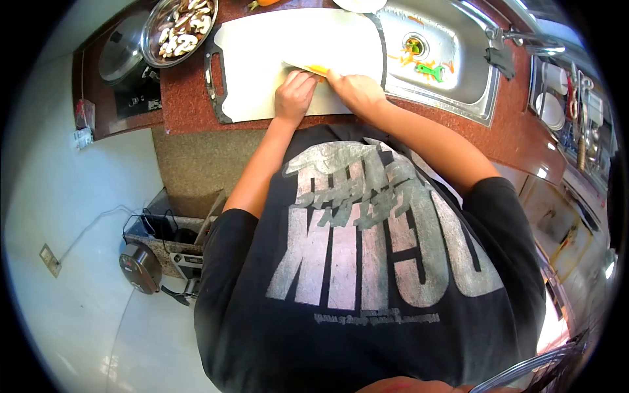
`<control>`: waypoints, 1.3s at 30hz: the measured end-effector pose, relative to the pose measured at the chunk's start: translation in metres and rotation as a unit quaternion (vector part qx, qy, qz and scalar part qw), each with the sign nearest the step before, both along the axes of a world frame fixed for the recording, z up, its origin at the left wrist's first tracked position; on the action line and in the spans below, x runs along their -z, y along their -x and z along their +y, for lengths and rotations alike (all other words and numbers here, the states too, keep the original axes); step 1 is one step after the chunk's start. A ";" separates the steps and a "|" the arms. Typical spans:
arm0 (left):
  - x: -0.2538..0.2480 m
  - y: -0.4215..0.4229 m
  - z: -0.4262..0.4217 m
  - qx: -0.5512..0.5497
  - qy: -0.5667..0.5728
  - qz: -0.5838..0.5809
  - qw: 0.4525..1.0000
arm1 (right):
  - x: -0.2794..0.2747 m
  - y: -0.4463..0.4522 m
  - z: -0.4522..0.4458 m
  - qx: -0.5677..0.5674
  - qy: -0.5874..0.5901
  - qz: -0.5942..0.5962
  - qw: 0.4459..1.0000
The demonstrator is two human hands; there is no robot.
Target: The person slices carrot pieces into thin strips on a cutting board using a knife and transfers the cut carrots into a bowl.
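Note:
My right hand [357,93] is closed around the grip end of a knife [299,65] over the white cutting board [252,52]. The thin pale blade points to the upper left. A yellow-orange patch shows on the knife close to my fingers; whether it is the handle or food, I cannot tell. Just left of the knife, my left hand [295,96] rests low on the board with its fingers curled together. A small orange bit shows between the two hands, mostly hidden. What my left fingers hold is covered by the hand itself.
A glass bowl of sliced mushrooms [183,33] stands left of the board. Behind the board lies an orange vegetable [263,2] beside a white dish [360,4]. The steel sink [458,33] at right contains orange peelings and a green peeler [429,71]. A lidded pan [123,49] sits far left.

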State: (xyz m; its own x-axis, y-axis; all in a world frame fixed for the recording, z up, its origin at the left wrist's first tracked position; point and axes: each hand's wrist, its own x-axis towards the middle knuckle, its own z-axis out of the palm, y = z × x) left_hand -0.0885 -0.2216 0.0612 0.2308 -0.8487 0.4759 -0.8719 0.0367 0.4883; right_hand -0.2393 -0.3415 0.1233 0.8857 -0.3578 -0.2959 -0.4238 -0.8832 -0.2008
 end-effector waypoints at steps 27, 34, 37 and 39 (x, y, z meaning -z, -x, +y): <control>0.007 -0.004 0.000 -0.001 0.029 0.008 1.000 | -0.024 0.031 0.008 -0.002 0.008 0.032 0.999; -0.001 -0.001 0.003 -0.015 0.014 -0.002 1.000 | 0.006 0.005 0.007 -0.037 0.088 -0.004 0.995; -0.003 -0.001 0.003 -0.008 -0.015 -0.001 1.000 | 0.010 -0.010 0.001 -0.065 0.085 -0.030 0.994; -0.003 0.002 0.000 -0.017 0.013 0.005 1.000 | -0.003 -0.003 -0.003 -0.058 0.070 -0.018 0.996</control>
